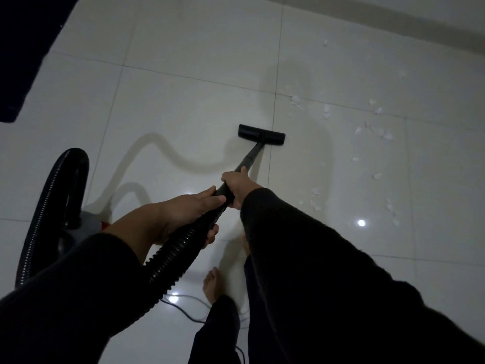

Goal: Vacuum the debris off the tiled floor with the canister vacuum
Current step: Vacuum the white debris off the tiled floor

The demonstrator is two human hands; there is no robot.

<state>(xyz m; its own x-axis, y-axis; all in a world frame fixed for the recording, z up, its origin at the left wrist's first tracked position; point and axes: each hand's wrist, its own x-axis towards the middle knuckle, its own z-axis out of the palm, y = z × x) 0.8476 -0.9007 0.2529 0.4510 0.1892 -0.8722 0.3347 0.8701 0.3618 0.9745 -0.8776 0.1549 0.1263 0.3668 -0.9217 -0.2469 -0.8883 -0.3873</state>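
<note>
A black floor nozzle (261,134) rests flat on the pale tiled floor (183,101), at the end of a dark wand (250,156). My right hand (237,186) grips the wand higher up. My left hand (189,214) holds the joint where the wand meets the ribbed black hose (173,261). The hose loops left and back to the grey canister (86,224), which is partly hidden by my left sleeve. White paper scraps (378,127) lie scattered to the right of the nozzle, apart from it.
A dark mat or furniture edge (29,48) fills the top left corner. A wall base (393,24) runs across the top right. My bare foot (212,285) stands beside a thin power cord (189,311) on the floor behind me.
</note>
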